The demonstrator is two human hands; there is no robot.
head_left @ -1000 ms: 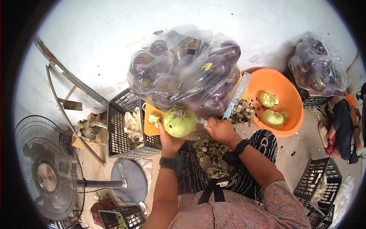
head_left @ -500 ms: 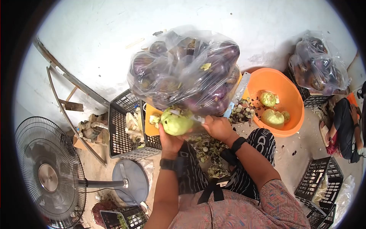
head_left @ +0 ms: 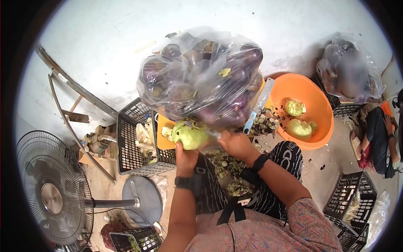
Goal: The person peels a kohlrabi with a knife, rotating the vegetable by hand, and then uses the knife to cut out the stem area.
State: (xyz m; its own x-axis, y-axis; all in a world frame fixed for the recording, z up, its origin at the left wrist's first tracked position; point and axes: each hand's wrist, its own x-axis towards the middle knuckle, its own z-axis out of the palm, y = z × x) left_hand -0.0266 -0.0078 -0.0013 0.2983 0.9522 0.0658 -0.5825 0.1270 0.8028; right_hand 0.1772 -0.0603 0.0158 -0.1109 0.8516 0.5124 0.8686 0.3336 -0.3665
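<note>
- Shifted since the earlier frame: the peeled green fruit [head_left: 189,135] and both hands had drifted slightly toward 10 o'clock, closer to the orange cutting board [head_left: 165,133].
- Left hand [head_left: 184,156]: fingers wrapped around the fruit from below, holding it at centre frame, just under the clear bag of purple fruit [head_left: 201,75].
- Right hand [head_left: 236,145]: fingers clamped on the handle of a knife [head_left: 205,131], blade laid across the fruit's top toward 9 o'clock.
- Step judged in hand: trimming the last skin from the fruit.
- Next move would likely call for turning the fruit to any unpeeled side, blade kept off the thumb.
- Orange basin [head_left: 321,109] at 2 o'clock: held finished peeled fruit.
- Black crate [head_left: 130,143] at 9 o'clock: held pale scraps.
- Peelings [head_left: 228,168]: heaped on the lap.
</note>
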